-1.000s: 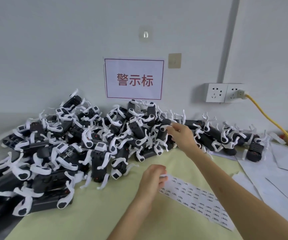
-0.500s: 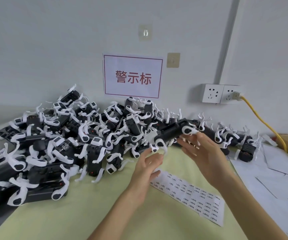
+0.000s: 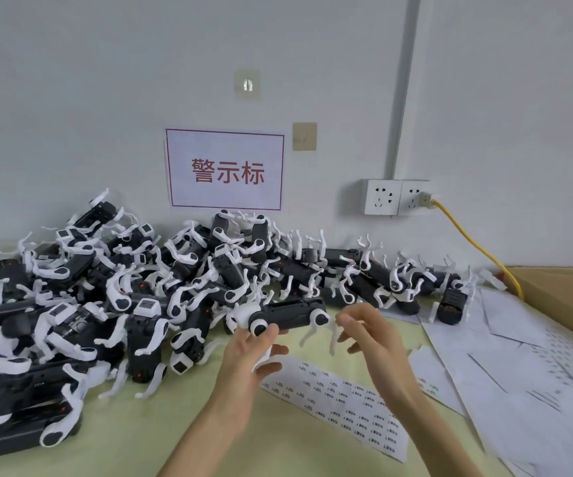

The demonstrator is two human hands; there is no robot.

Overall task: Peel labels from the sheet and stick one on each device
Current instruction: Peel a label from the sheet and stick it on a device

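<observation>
Device (image 3: 286, 314) now out of far pile (image 3: 106, 287), up over label sheet (image 3: 340, 397). Left hand (image 3: 247, 359) grips its near end; right hand (image 3: 371, 335) loose, fingers open (label not stuck yet, I think).

Black-white device (image 3: 283, 313) (horizontal) above label sheet (image 3: 340, 401)

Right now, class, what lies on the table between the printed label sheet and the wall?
In the head view, the heap of black-and-white devices lies between the white label sheet and the wall.

Bright, even, soft-shadowed light; wide-angle edge bending; slight overall softness
</observation>
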